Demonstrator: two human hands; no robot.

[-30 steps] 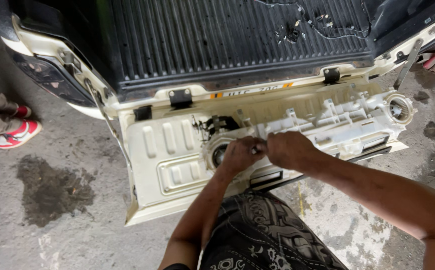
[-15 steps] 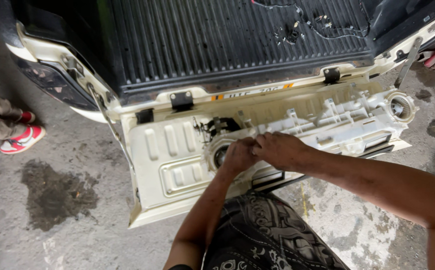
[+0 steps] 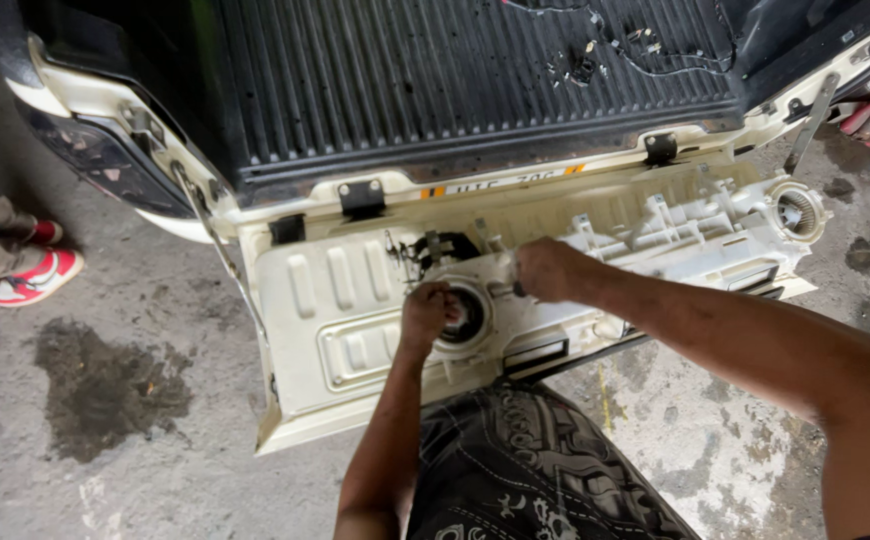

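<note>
Two bare hands at work on a cream plastic housing, laid across the lowered tailgate of a pickup. Left hand curled into a narrow grip at the left rim of a round opening in the near end of the housing; impossible to tell what sits inside the closed fingers. Right hand just beside it, at the upper right of the same opening, closed around a dark slim handle, perhaps of a tool; only a small piece visible under the thumb. Both hands near each other, not touching.

Housing long and ribbed, running from the middle of the tailgate toward the right, with a second round vent at the far right end. Some dark cables just behind the round opening, between housing and hinge side. Beyond the tailgate, the black ribbed truck bed, with a few loose wires and small parts near the top. Patterned dark shorts below the hands. On the left, on the stained concrete floor, a red and white shoe of another person, well apart from the tailgate.
</note>
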